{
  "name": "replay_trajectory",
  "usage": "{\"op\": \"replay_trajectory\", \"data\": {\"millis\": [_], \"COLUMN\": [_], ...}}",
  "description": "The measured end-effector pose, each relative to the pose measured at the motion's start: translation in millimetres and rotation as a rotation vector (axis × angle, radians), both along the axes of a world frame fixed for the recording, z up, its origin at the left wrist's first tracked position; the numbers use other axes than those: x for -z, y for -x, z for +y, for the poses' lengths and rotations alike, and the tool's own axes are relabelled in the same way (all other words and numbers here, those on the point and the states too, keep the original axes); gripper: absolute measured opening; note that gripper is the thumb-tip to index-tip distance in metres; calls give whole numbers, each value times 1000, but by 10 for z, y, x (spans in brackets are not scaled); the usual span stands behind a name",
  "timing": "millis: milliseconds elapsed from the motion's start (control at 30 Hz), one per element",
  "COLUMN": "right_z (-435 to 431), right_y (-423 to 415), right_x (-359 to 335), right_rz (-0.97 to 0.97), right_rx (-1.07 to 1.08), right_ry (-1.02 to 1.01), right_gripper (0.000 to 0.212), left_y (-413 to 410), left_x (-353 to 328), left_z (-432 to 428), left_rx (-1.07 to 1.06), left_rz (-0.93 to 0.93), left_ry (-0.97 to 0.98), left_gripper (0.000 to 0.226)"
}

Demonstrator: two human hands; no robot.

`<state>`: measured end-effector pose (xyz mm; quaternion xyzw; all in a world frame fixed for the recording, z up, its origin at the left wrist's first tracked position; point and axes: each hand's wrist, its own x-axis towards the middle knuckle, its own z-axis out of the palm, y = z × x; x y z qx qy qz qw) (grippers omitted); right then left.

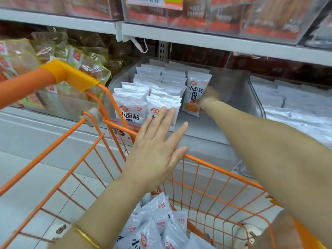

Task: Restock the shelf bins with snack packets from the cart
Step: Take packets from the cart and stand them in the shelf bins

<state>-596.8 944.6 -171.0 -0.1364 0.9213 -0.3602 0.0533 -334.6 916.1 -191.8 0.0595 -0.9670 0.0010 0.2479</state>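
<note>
Right hand (pixel 209 97), blurred, pinches an upright white snack packet (pixel 196 92) at frame centre, long axis vertical, beside the packed rows in the clear plastic shelf bin (pixel 233 83). Left hand (pixel 158 141) spread, empty, over the orange wire cart (pixel 215 177).

A white cord loop (pixel 142 45) hangs under the edge of the upper shelf board (pixel 215 41), just beside the perforated metal upright (pixel 163 49) behind it. Left of the cord, clear yellow-edged bags (pixel 84 63) of brownish food lie heaped, and above the board stand red-and-brown packs (pixel 251 17) with an orange price label (pixel 156 2) in front. Far below the cord lies the pale tiled floor (pixel 27 169).
</note>
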Motion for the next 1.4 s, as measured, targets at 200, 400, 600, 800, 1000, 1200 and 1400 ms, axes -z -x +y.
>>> {"op": "replay_trajectory", "data": {"millis": [200, 400, 600, 800, 1000, 1200, 1400], "right_z": [-179, -54, 209, 1078, 1419, 1322, 1313], "right_y": [37, 43, -361, -1454, -2200, -2370, -2365], "right_x": [8, -65, -321, -684, -226, 632, 596], "right_rz": [17, -10, 43, -21, -317, -319, -365], "right_rx": [94, 10, -66, -417, -857, -907, -950], "right_ry": [36, -103, 45, 371, -210, -674, -631], "right_gripper": [43, 45, 40, 17, 4, 40, 39], "left_y": [14, 5, -14, -52, -121, -201, -213], "left_x": [10, 1, -7, -51, -74, -76, -118], "left_z": [-4, -5, 13, 123, 191, 219, 203], "left_rx": [-5, -7, 11, 29, 60, 83, 91], "left_rz": [16, 12, -3, -20, -17, 7, 89], "left_ry": [-25, -25, -36, -99, -121, -133, -176], "left_gripper": [59, 59, 59, 62, 47, 41, 41]}}
